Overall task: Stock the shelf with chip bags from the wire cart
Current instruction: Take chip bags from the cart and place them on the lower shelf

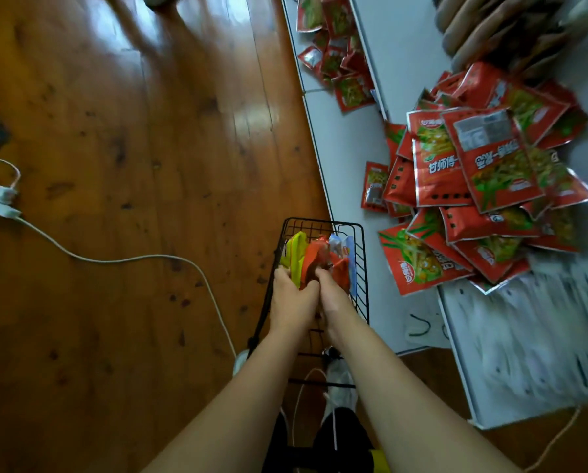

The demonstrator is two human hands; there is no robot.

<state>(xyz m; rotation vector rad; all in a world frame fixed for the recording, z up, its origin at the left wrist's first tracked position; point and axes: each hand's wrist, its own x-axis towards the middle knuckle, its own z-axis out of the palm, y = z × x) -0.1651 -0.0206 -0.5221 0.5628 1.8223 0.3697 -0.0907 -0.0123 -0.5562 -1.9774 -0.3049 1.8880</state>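
We're reaching both hands into the black wire cart (pixel 360 268). Left hand (pixel 290 298) is gripping the yellow chip bag (pixel 294 257); right hand (pixel 331 295) is curling its fingers round the orange chip bag (pixel 314 257). Both bags are sitting inside the cart. The white shelf (pixel 350 165) beside it is holding a pile of red packets (pixel 473 186).

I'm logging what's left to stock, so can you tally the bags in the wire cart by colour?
Yellow bags: 1
Red-orange bags: 2 as far as I can tell, bunched under the left hand and right hand
Pale blue bags: 1
Total: 4 visible in the wire cart; more may be hidden beneath.
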